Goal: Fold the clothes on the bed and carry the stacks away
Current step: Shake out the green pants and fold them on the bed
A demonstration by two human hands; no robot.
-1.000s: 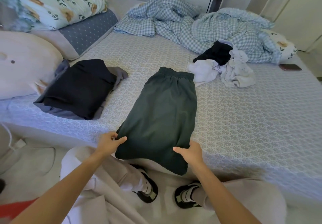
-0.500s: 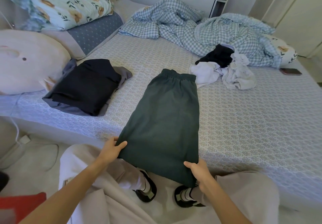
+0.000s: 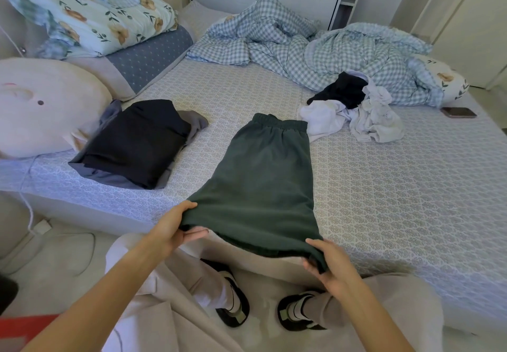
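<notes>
Dark green shorts [image 3: 263, 184] lie flat on the patterned bed sheet [image 3: 397, 187], elastic waistband farthest from the fingers, hem overhanging the near bed edge. Left hand [image 3: 171, 229] pinches the left hem corner, thumb on top and fingers curled beneath the cloth. Right hand [image 3: 330, 265] grips the right hem corner, fingers curled round the fabric. Beyond the left fingers, well apart, sits a folded stack of dark garments [image 3: 137, 144], touching a round plush cushion [image 3: 44, 107]. Beyond the right fingers, just past the waistband, lies an unfolded heap of white and black clothes [image 3: 354, 113] against a crumpled checked duvet [image 3: 329, 52]. A phone [image 3: 458, 112] rests farther right.
</notes>
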